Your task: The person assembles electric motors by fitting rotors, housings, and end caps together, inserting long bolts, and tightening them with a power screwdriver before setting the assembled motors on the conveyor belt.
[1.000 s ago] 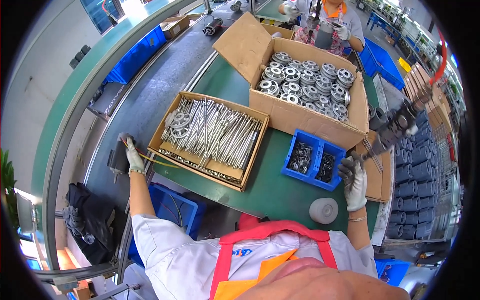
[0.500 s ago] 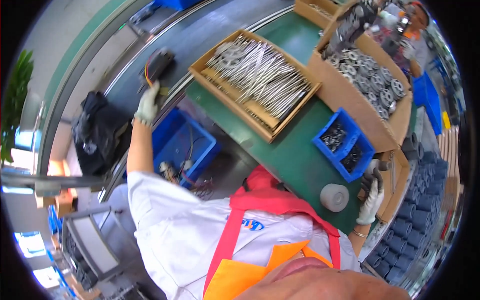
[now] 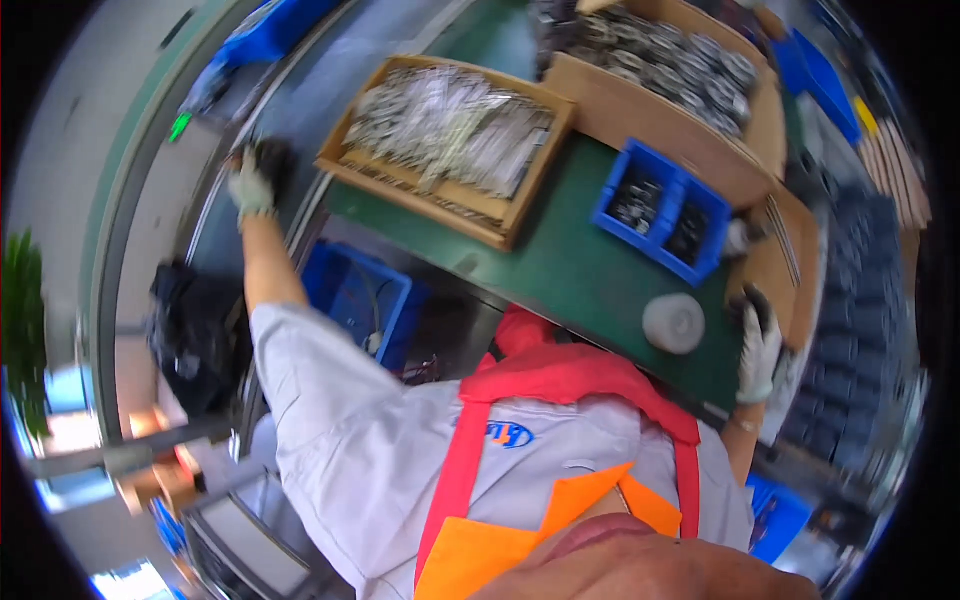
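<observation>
My left hand (image 3: pixel 252 188), in a pale glove, is stretched out to the far left over the conveyor. It touches a dark, motor-like part (image 3: pixel 274 165); blur hides how its fingers lie on that part. On the right, my right hand (image 3: pixel 759 350) wears a pale glove with dark fingertips. Its fingers are extended over the table's right edge, with nothing seen in them. Close by are a whitish roll (image 3: pixel 673 323) on the green table (image 3: pixel 570 260) and a shallow cardboard box (image 3: pixel 800 250) with a few thin rods.
A cardboard tray (image 3: pixel 500 232) of metal shafts stands mid-table. Beyond a blue two-part bin (image 3: pixel 715 268) of small dark parts is a carton (image 3: pixel 670 140) of grey gear-like rings. Below the table's left side is a blue crate (image 3: pixel 388 325). Grey cylinders (image 3: pixel 850 350) are stacked at right.
My left hand has moved farther out along the conveyor, up to the dark part. The whole view has turned and shifted. My right hand stays near the table's right edge.
</observation>
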`<state>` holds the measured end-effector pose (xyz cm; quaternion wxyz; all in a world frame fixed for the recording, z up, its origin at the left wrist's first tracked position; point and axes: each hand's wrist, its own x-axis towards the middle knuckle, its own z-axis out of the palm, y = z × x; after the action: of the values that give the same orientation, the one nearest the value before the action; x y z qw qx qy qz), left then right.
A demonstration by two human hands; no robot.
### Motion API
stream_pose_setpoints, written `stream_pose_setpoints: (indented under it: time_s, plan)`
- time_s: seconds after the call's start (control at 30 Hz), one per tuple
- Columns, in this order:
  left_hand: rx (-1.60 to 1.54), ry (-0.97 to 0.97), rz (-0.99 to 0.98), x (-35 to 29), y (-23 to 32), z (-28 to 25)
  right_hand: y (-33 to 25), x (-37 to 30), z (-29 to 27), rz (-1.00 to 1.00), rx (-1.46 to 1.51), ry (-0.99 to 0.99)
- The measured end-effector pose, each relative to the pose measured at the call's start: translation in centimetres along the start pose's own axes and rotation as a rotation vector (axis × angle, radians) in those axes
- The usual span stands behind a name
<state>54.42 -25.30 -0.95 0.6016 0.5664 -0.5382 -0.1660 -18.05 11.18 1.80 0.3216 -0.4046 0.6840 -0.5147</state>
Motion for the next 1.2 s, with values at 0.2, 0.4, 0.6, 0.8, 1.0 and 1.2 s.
stream_pose_setpoints:
  time_s: [0.2, 0.4, 0.6, 0.8, 1.0, 1.2]
  plan:
    - [1.17, -0.06, -0.604, -9.5, -6.8, -4.6, -2.7, 3.2, -0.6, -0.061, 0.009, -0.046]
    - [0.708, 0.182, -0.392, -14.0, -6.5, -4.0, -9.3, 14.3, -0.8, -0.423, -0.004, 0.032]
    - [0.653, 0.501, -0.297, -21.3, 2.9, -0.6, -5.3, 32.8, 3.9, -0.263, -0.653, -0.243]
    - [0.239, 0.1, 0.263, -24.4, 11.7, 8.4, -7.1, 38.2, 13.1, -0.362, -1.213, -0.541]
    - [0.268, -0.456, 0.587, -21.7, 20.3, 17.0, -6.6, 40.5, 14.2, -0.401, -1.302, -0.425]
    - [0.117, -0.763, 0.899, -15.8, 25.3, 31.1, -8.5, 36.5, 7.6, -0.588, -0.772, -0.029]
